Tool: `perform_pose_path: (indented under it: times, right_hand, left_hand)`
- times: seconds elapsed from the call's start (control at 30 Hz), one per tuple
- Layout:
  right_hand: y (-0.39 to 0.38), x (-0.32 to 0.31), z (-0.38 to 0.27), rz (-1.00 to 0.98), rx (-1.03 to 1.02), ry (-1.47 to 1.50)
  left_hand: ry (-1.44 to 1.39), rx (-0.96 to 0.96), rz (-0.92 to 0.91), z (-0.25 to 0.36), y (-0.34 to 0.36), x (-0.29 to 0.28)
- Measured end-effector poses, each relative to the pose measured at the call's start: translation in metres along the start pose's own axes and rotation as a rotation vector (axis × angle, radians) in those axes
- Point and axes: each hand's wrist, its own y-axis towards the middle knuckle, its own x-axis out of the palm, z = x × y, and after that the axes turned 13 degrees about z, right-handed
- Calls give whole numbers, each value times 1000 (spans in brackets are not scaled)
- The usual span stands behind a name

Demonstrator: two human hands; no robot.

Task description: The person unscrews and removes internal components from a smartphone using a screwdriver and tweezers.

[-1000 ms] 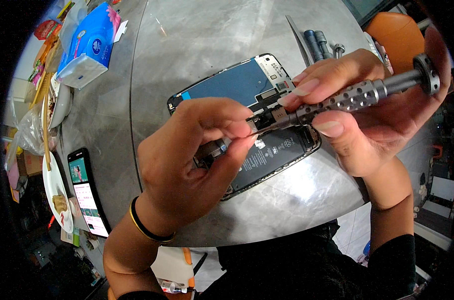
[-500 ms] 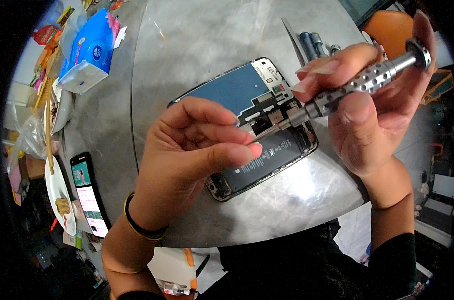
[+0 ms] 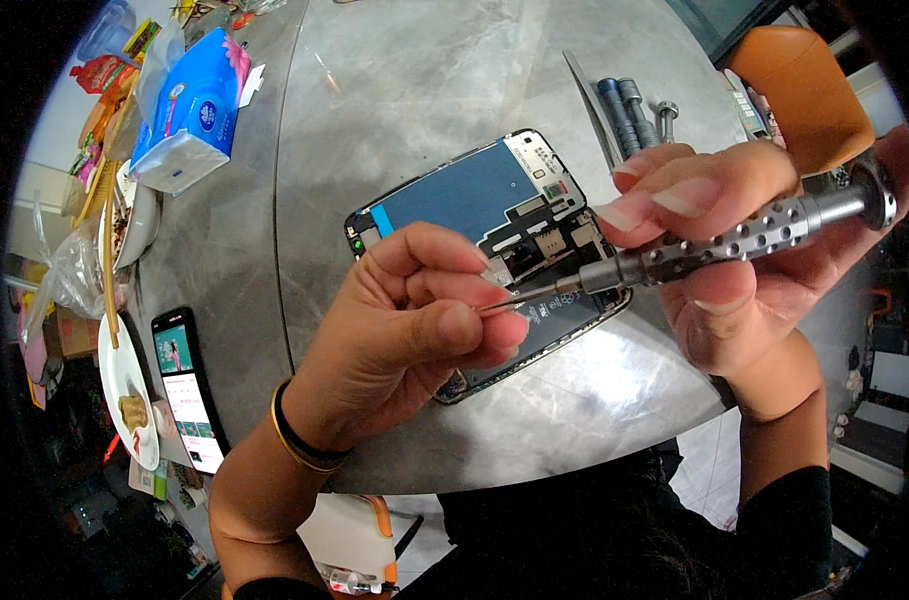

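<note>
An opened phone (image 3: 475, 195) with a blue inner plate and bare circuit parts lies on the round grey metal table (image 3: 415, 80). My right hand (image 3: 745, 255) grips a grey metal precision screwdriver (image 3: 715, 245) with a dimpled handle, its shaft pointing left over the phone. My left hand (image 3: 415, 335) hovers above the phone's lower half, thumb and forefinger pinched at the screwdriver's tip. Whether something tiny sits between those fingertips is too small to tell. The phone's lower part is hidden under my left hand.
A blue tissue pack (image 3: 190, 105) lies at the table's far left. A second phone with a lit screen (image 3: 187, 385) and a white plate (image 3: 125, 395) sit lower left. Spare screwdriver handles (image 3: 630, 110) rest behind the opened phone, next to an orange rounded object (image 3: 800, 90).
Both hands have lifted a little off the phone. My left fingers shifted to pinch at the driver's tip, and the right hand tilted the screwdriver flatter.
</note>
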Motion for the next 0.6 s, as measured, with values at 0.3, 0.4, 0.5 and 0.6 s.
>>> perform_pose_path:
  times: [0.3, 0.4, 0.5, 0.6]
  right_hand:
    - [1, -1, 2, -36, -22, -79]
    - [-1, -4, 0, -24, -16, -91]
    - [0, -4, 0, -14, -16, -61]
    - [0, -6, 6, -12, -44, -24]
  left_hand:
    - [55, 17, 24, 0, 0, 2]
    - [49, 10, 29, 0, 0, 1]
    - [62, 9, 39, 1, -1, 0]
    - [81, 1, 37, 1, 0, 1]
